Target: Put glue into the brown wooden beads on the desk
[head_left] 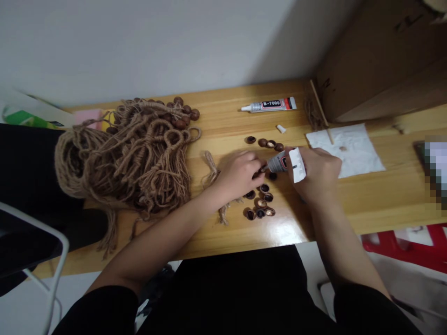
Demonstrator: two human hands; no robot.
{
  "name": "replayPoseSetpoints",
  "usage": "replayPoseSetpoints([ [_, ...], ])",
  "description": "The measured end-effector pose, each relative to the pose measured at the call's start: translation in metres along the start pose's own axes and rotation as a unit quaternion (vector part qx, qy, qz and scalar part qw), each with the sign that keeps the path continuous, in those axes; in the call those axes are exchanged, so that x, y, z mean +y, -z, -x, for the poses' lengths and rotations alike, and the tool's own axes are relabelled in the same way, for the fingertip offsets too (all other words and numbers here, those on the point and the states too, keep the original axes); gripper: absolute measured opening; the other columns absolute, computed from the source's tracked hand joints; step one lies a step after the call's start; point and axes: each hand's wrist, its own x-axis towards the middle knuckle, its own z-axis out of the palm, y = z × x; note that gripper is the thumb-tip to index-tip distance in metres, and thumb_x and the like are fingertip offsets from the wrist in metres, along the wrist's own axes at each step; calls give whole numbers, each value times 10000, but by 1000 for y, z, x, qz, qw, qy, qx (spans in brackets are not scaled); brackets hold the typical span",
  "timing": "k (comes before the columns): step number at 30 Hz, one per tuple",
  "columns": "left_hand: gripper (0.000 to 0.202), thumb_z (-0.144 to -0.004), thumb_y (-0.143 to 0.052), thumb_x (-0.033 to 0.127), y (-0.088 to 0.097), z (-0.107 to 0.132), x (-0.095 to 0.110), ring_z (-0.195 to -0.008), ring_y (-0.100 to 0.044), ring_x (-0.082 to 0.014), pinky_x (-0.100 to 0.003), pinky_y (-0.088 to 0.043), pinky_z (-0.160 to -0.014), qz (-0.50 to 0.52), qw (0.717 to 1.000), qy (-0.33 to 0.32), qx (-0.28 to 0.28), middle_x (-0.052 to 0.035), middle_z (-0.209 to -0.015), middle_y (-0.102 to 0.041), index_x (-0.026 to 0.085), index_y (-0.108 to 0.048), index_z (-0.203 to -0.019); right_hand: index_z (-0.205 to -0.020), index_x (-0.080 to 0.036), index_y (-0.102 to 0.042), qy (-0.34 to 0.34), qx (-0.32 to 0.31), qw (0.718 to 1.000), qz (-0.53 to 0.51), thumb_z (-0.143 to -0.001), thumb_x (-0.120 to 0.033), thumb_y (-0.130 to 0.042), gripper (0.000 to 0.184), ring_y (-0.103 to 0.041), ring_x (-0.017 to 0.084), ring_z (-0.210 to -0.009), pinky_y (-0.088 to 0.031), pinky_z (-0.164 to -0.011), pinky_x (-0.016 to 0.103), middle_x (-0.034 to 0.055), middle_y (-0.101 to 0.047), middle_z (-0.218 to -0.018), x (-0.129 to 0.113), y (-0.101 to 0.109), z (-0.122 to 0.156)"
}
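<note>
My right hand (317, 172) is closed around a glue tube (277, 163), tilted so its nozzle points left. The nozzle meets a dark brown nutshell half (258, 175) pinched in the fingers of my left hand (240, 174). Close below lie several open nutshell halves (264, 188), some dark inside and some pale. A few more shells and round nuts (262, 143) sit just above my hands. Under and beside my left wrist is a short knotted piece of jute cord (210, 163). The exact contact of nozzle and shell is partly hidden by my fingers.
A big heap of knotted jute cord (150, 158) with round brown nuts (179, 123) covers the left of the table. Behind lie a B-7000 glue tube (270, 105) and a white cap (281, 128). At right are a white sheet (366, 149), a stick (318, 104) and a cardboard box (377, 60).
</note>
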Motion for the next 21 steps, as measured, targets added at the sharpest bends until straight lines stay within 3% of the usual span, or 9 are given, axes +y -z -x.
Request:
replayPoseSetpoints([
  [12, 143, -820, -605, 232, -1, 0, -1, -731, -574, -175, -321, -495, -678, 14, 1000, -5, 8, -47, -752, -621, 117, -688, -801, -576, -180, -551, -1, 15, 1000, -1, -784, -313, -450, 266, -351, 123, -470, -245, -489, 270, 29, -424, -461, 2, 0, 0],
  [21, 138, -822, -591, 235, -1, 0, -1, -739, -576, -179, -323, -490, -671, 5, 1000, -5, 5, -50, -765, -619, 131, -681, -813, -549, -185, -500, 23, 34, 999, -19, -795, -311, -452, 281, -347, 112, -461, -254, -486, 264, 18, -401, -458, 2, 2, 0],
])
